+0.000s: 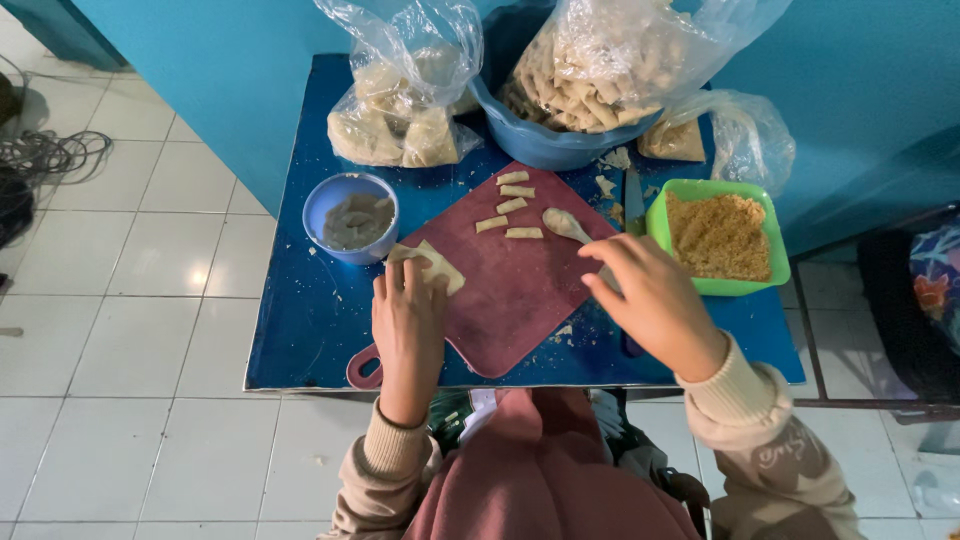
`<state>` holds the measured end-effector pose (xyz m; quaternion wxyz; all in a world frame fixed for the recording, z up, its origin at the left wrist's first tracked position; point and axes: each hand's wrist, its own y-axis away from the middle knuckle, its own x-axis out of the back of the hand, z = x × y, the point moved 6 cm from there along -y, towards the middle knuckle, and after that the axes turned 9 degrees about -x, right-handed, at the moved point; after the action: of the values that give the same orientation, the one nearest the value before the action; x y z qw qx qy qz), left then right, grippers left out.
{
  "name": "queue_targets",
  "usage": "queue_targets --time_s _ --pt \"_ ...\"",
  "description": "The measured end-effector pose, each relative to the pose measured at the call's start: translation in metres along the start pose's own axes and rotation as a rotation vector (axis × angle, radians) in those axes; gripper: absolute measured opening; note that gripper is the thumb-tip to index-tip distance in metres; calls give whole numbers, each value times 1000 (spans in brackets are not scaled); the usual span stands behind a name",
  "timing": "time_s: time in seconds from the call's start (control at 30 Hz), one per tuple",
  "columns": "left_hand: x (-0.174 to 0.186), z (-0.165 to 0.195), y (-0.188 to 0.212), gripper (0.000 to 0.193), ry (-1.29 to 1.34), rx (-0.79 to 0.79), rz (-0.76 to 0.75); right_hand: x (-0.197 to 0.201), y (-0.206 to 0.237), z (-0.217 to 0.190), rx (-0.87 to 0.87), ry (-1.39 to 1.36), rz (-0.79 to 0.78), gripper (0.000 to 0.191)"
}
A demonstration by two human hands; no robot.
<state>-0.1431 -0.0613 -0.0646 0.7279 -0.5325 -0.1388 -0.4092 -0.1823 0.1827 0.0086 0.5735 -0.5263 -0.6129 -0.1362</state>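
Observation:
My left hand (pixel 408 318) lies flat, fingers pressing the near edge of a pale square dough wrapper (pixel 436 262) on the dark red cutting board (pixel 520 300). My right hand (pixel 648 296) is over the board's right edge, holding the handle of a spoon (pixel 565 224) whose bowl rests on the board. Several small rolled dough pieces (pixel 512 204) lie on the board's far part. A small blue bowl of grey paste (pixel 351 217) stands just left of the wrapper.
A green tray of golden crumbs (pixel 718 236) sits at the right. Behind are a blue basin with a bag of rolled pieces (pixel 590 90) and a plastic bag of folded wrappers (pixel 400 110). The blue table (pixel 300 330) has tiled floor to its left.

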Motion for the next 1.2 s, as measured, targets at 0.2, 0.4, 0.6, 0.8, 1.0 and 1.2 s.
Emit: queue_targets --time_s 0.2,0.4,0.6,0.8,1.0,1.2 --pt "-2 -3 -4 11 -81 -2 22 -19 -2 7 -73 -25 -42 20" --pt "7 -2 -9 7 -24 55 106 -24 -4 19 -77 -23 -20 16" --pt "-11 13 -9 11 28 24 87 -30 -5 32 -64 53 39 18" --pt "-50 53 3 10 159 -94 10 -58 -21 49 -78 226 83 35" --pt "-42 38 0 10 230 -3 6 -76 -30 64 -30 126 98 46" --pt "-4 1 -15 9 312 90 116 -71 -32 62 -34 113 90 49"
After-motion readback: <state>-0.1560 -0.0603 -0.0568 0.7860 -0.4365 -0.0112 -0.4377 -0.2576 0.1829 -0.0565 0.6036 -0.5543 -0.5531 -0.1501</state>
